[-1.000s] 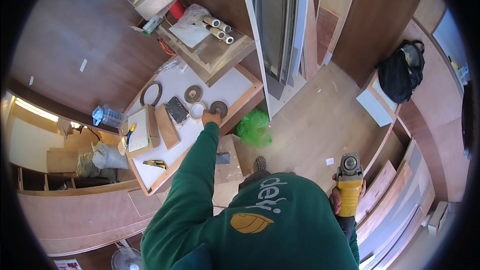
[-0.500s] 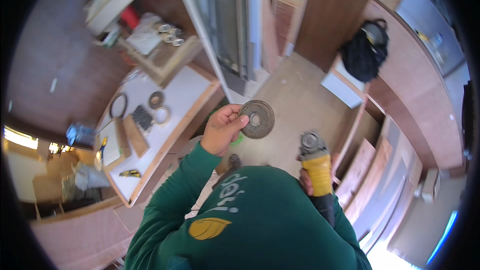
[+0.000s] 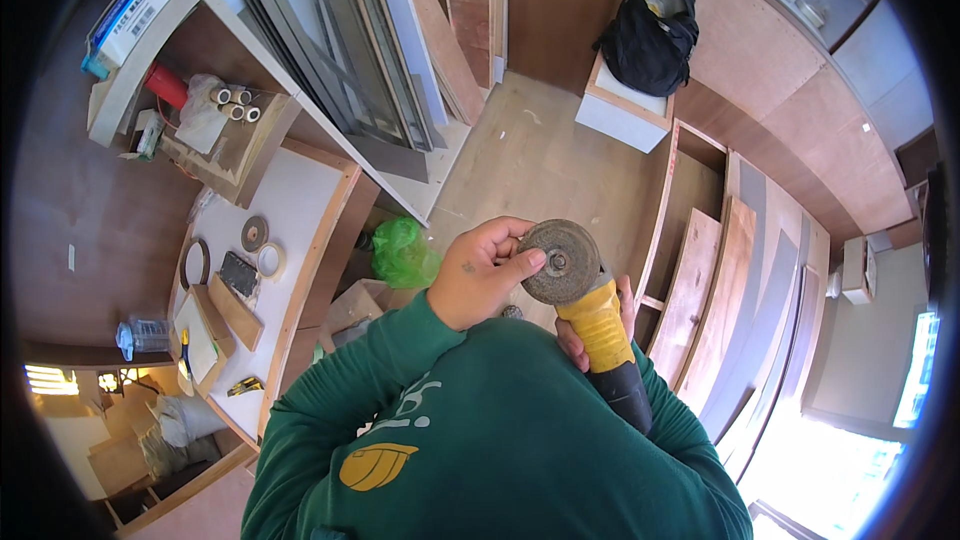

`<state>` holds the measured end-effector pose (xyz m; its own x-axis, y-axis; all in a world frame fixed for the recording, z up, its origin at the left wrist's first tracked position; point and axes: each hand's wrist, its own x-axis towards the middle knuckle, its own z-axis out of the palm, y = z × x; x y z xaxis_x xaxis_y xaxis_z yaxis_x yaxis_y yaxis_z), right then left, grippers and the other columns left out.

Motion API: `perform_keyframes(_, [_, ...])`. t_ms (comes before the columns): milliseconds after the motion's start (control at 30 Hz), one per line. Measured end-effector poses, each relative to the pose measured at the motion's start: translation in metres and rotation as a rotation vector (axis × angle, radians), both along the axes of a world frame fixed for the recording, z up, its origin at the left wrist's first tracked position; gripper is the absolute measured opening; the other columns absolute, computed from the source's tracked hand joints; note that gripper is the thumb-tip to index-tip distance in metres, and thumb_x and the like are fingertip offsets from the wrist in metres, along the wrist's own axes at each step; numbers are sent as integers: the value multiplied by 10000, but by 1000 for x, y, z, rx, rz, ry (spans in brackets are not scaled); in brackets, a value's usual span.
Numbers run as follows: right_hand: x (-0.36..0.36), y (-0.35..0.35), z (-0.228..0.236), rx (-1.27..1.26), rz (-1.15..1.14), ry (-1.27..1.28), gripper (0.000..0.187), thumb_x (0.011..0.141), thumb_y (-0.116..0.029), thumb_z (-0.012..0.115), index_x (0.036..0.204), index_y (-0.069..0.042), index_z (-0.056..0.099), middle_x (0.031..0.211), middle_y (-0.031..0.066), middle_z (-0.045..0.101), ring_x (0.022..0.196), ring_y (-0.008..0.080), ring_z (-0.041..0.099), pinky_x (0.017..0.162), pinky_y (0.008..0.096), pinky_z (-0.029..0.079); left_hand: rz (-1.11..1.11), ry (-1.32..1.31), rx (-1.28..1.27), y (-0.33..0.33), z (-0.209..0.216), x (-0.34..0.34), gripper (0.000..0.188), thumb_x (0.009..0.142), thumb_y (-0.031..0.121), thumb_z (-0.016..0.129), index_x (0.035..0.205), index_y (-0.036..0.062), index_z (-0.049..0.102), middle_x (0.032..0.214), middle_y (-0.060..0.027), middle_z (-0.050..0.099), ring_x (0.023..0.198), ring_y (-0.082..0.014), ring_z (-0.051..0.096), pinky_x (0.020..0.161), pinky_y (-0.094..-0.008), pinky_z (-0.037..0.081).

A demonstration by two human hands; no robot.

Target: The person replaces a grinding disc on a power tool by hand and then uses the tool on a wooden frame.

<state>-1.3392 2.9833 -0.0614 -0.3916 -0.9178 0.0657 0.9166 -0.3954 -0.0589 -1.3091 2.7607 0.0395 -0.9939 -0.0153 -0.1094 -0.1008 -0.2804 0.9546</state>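
My left hand (image 3: pixel 480 276) pinches the edge of a round grey grinding disc (image 3: pixel 570 240) between thumb and fingers. That disc lies over the head of a yellow and black angle grinder (image 3: pixel 603 332), and a small metal piece shows in its center hole. I cannot tell whether the disc sits fully on the spindle. Wrapped round the yellow body from behind, my right hand (image 3: pixel 572 345) holds the grinder upright in front of my chest, its fingers partly hidden.
Left, a white-topped bench (image 3: pixel 292 198) bears tape rolls (image 3: pixel 255 232), wood offcuts and a utility knife (image 3: pixel 245 386). Beneath it lies a green plastic bag (image 3: pixel 403 252). A black backpack (image 3: pixel 650 35) rests on a white box ahead. Open wooden framing with boards (image 3: pixel 690 285) stands right.
The disc in my left hand has come right onto the grinder's head. My right hand has brought the grinder left and inward. The view has shifted, too.
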Motion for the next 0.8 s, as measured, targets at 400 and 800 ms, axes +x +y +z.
perform_keyframes(400, [6, 14, -10, -81, -1, -62, 1001, 859, -799, 418, 1348, 74, 440, 806, 335, 592, 608, 407, 672, 495, 426, 590, -74, 15, -192, 11, -3, -11, 320, 949, 54, 653, 1242, -47, 577, 963, -44, 705, 846, -43, 619, 765, -204, 498])
perform_keyframes(800, [5, 6, -8, -86, 10, -53, 984, 867, -789, 424, 1328, 80, 452, 802, 324, 599, 587, 383, 668, 494, 409, 589, 14, 26, -121, 13, -5, 1, 307, 963, 46, 625, 1246, -61, 571, 937, -29, 695, 827, -43, 611, 745, -206, 488])
